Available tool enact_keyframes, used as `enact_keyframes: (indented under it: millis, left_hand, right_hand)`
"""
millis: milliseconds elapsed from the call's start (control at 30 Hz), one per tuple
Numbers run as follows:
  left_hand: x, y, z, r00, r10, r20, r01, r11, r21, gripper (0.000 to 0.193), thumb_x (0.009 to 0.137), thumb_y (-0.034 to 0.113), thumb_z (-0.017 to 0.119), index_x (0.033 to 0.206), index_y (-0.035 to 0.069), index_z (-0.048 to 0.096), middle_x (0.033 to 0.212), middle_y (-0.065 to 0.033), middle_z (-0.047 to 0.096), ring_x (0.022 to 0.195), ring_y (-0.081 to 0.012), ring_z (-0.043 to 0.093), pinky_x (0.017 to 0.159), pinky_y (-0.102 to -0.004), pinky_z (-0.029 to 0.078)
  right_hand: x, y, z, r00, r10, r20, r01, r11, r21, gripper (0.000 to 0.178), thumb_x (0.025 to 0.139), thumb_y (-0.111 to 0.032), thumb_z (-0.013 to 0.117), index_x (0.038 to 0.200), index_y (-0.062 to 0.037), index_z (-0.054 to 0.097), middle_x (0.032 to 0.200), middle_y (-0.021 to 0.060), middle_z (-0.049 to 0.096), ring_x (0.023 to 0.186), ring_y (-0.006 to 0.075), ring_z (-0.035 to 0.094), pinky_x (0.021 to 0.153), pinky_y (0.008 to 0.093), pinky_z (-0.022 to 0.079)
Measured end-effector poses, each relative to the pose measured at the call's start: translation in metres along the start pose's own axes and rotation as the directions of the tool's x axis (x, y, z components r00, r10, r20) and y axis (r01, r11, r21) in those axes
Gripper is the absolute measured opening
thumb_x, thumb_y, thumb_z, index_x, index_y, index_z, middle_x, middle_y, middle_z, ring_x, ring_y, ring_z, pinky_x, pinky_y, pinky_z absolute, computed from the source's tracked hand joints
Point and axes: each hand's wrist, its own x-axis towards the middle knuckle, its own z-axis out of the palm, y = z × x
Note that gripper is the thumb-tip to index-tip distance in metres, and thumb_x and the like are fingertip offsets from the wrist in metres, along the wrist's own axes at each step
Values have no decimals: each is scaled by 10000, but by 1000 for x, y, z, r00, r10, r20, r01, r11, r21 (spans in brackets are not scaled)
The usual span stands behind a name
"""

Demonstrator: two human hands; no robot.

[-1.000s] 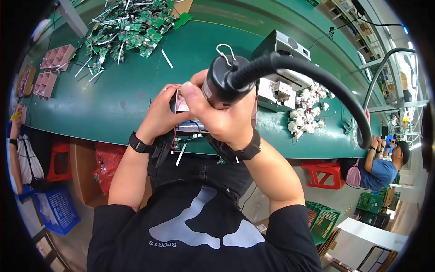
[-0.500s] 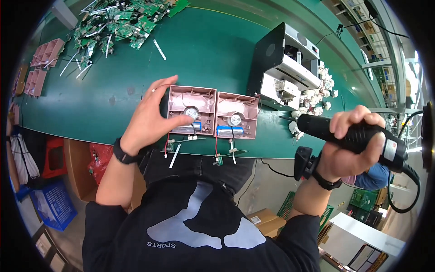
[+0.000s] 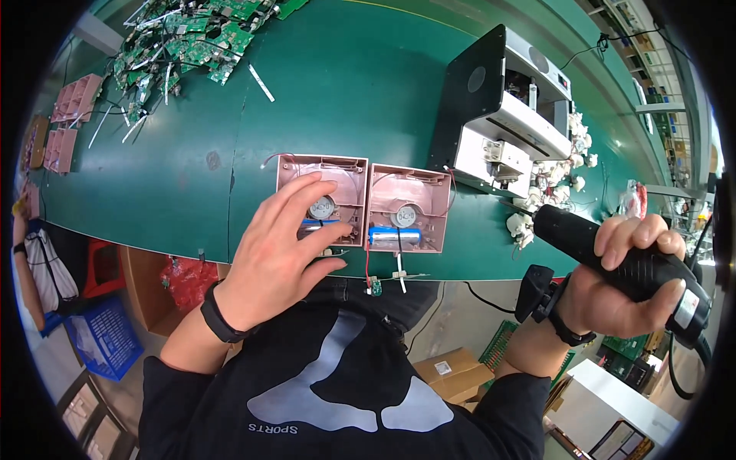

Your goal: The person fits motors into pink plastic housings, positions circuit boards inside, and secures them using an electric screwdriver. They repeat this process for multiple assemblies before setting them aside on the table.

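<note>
Two pink plastic housings sit side by side at the table's near edge. My left hand (image 3: 264,257) reaches over the left housing (image 3: 349,175), fingers spread and partly hiding its round speaker (image 3: 321,206) and blue battery. In the right housing (image 3: 429,184) lie another round speaker (image 3: 404,216) and a blue cylindrical battery (image 3: 395,235). Wires run from it to a small green circuit board (image 3: 375,287) hanging at the edge. My right hand (image 3: 617,280) is wrapped round a black electric screwdriver (image 3: 566,232), held off to the right with its bit pointing left, away from the housings.
A black and white machine (image 3: 502,115) stands right of the housings, with a heap of small white parts (image 3: 563,172) beside it. Green circuit boards (image 3: 192,46) are piled at far left. More pink housings (image 3: 61,149) lie at the left edge. The green table (image 3: 345,92) carries everything.
My left hand has moved from the left housing's outer side to over its inside. The small board and white strip below that housing are now hidden. The screwdriver appears lower and farther right.
</note>
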Motion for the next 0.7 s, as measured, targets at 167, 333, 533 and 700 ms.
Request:
enact_keyframes:
  millis: [167,333,533,700]
  left_hand:
    - [6,-1,-1,1000,4,22,-3,999,-32,490,668,181,925,1102,74,726,1398,-154,581,1357,-393,530,1065,-485,476]
    - [-6,-13,-20,960,-123,-251,69,975,-212,415,789,147,874,1154,50,699,1263,-135,650,1154,-294,643,965,-389,515]
    - [-23,-66,-4,801,-587,-116,419,689,-592,441,942,92,734,1366,51,622,1048,-46,643,894,-101,587,773,-271,489]
    - [-10,-69,-6,809,-561,176,508,518,-688,494,1037,134,624,1521,88,533,820,8,622,696,-59,554,653,-239,467]
  right_hand:
    - [1,-2,-6,1000,-5,-7,5,998,-69,523,1013,-512,551,1202,-25,582,1044,187,605,593,194,545,557,354,448]
    - [13,9,-6,998,-18,-54,16,999,-44,515,1020,-511,537,1200,-30,581,1018,184,608,591,204,544,570,372,471]
    - [28,26,9,986,73,-152,-71,997,17,450,1043,-458,523,1174,-31,576,992,173,625,586,213,555,576,370,489]
    - [36,37,21,962,208,-176,-228,969,-99,391,1051,-401,536,1143,-22,571,999,172,632,595,213,565,574,367,492]
